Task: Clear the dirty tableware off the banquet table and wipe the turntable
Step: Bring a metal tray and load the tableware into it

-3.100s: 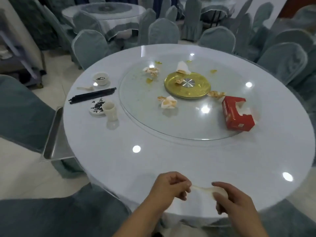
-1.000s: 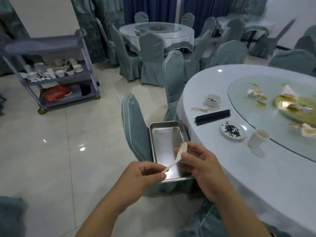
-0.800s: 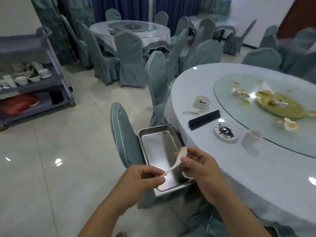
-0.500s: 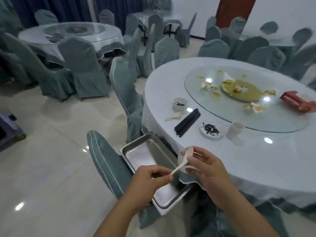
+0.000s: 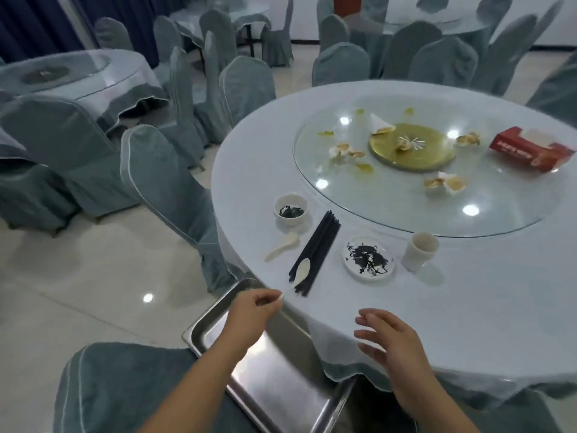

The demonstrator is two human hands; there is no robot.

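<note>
- Beside the round banquet table (image 5: 468, 307), the left hand (image 5: 253, 310) pinches the handle tip of a small white ceramic spoon (image 5: 301, 271); its bowl juts beyond the fingers, over the bundle of black chopsticks (image 5: 315, 251).
- The right hand (image 5: 393, 342) hovers near the table edge, fingers spread, holding nothing.
- On the table: two spoons counting the second one (image 5: 282, 246), one bowl (image 5: 290, 209), one saucer (image 5: 368, 257), one cup (image 5: 420, 250).
- A steel tray (image 5: 281, 385) sits under the table edge.

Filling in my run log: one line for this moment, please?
left hand: pinches spoon handle | right hand: open, empty | steel tray: empty

Grey-green covered chairs (image 5: 168, 182) ring neighbouring round tables (image 5: 78, 79) on a glossy tiled floor (image 5: 93, 276).
</note>
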